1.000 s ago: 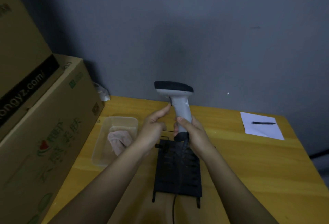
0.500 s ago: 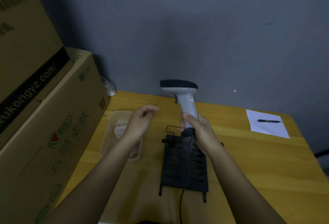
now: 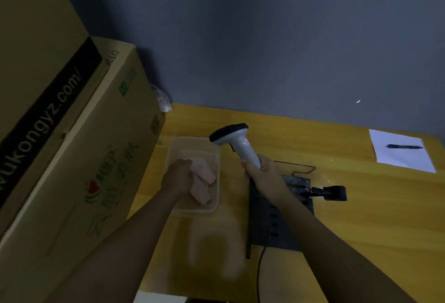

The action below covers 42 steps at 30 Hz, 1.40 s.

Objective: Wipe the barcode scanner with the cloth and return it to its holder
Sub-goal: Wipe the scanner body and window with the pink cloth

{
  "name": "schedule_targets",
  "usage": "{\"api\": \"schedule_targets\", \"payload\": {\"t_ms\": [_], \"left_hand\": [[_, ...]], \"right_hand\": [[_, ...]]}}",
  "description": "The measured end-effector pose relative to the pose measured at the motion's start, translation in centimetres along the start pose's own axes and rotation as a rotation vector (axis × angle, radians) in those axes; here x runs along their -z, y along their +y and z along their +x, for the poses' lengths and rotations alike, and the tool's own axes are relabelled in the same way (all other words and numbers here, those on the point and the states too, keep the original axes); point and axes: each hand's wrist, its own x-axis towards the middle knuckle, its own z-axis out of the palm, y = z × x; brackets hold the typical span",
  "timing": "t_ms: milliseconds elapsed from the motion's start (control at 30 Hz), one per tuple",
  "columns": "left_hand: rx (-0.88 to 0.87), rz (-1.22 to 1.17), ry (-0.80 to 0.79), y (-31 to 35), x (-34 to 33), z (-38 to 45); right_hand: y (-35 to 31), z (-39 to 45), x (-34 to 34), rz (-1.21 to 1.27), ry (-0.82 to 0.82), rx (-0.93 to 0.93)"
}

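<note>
My right hand (image 3: pixel 263 173) grips the handle of the white barcode scanner (image 3: pixel 237 142), whose dark head tilts up and to the left above the table. Under that hand lies the black holder (image 3: pixel 277 220) with a cable running from it toward the front edge. My left hand (image 3: pixel 178 176) is inside a clear plastic container (image 3: pixel 192 145) and closes on the pale pink cloth (image 3: pixel 203 183) lying there. The cloth still rests in the container.
Stacked cardboard boxes (image 3: pixel 72 134) fill the left side, close to the container. A white sheet of paper (image 3: pixel 404 158) with a black pen (image 3: pixel 404 146) lies at the table's far right. A grey wall stands behind the yellow table (image 3: pixel 361 218).
My left hand left the scanner, moved left and went down into the container onto the cloth. My right hand tilted the scanner head to the left.
</note>
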Motion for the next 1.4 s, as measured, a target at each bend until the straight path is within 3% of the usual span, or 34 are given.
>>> {"api": "schedule_targets", "payload": {"t_ms": [133, 233, 433, 600, 733, 833, 1033, 1233, 1400], "left_hand": [[-0.192, 0.254, -0.152, 0.1, -1.4, 2.1], [-0.299, 0.403, -0.126, -0.3, -3.0, 3.6], [-0.257, 0.470, -0.098, 1.1, -2.1, 4.3], [-0.235, 0.686, -0.235, 1.6, -1.7, 3.6], [-0.199, 0.745, -0.079, 2.5, -1.3, 2.7], [-0.197, 0.547, 0.071, 2.9, -0.2, 1.8], [-0.313, -0.221, 0.256, 5.1, 3.6, -3.4], [-0.387, -0.562, 0.402, 9.8, 8.8, -8.1], [-0.448, -0.837, 0.416, 14.3, 12.1, -11.7]], "right_hand": [[1.5, 1.8, -1.1, -0.018, 0.042, -0.036], [2.3, 3.0, -1.2, -0.030, 0.061, -0.080], [2.7, 3.6, -1.3, 0.046, 0.067, -0.141], [2.2, 3.0, -0.8, 0.083, 0.067, -0.172], [1.7, 2.5, -0.1, 0.080, 0.057, -0.172], [1.1, 1.7, 0.4, 0.077, 0.051, -0.126], [-1.7, 0.0, 2.2, 0.160, 0.130, -0.101], [-7.8, -0.8, 6.1, 0.273, 0.203, 0.060], [-11.5, -2.2, 8.9, 0.399, 0.147, 0.144]]}}
